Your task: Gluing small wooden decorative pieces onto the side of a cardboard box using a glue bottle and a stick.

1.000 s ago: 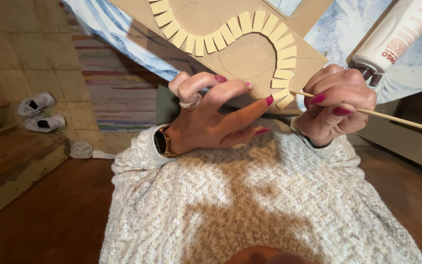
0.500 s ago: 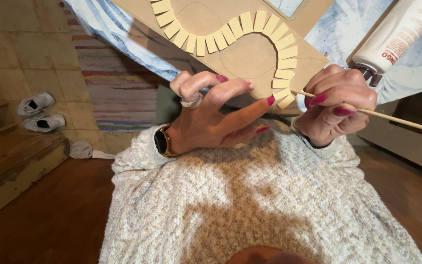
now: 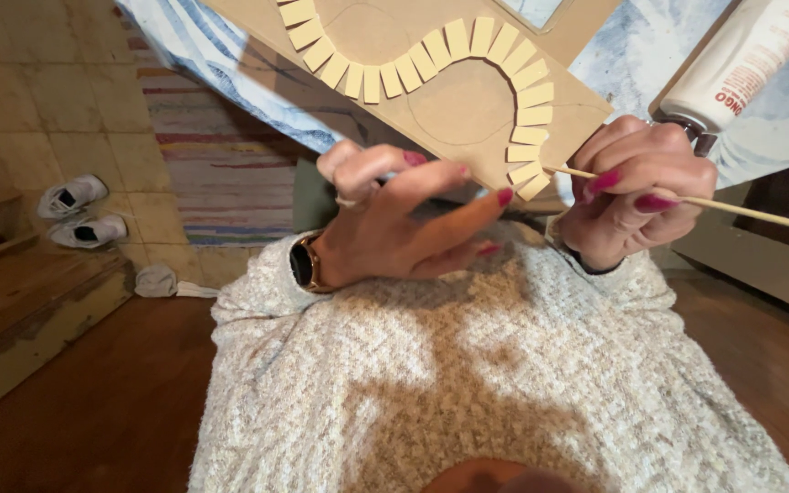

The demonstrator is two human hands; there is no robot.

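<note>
- The cardboard sheet runs off the top edge; its upper part is out of view.
- The glue tube is cut by the top right corner, and its nozzle sits partly behind the right hand.
- The thin wooden stick leaves the frame at the right edge; its far end is unseen.
- The left hand covers the sheet's lower edge.
- A blurred brown shape at the bottom edge cannot be identified.
</note>
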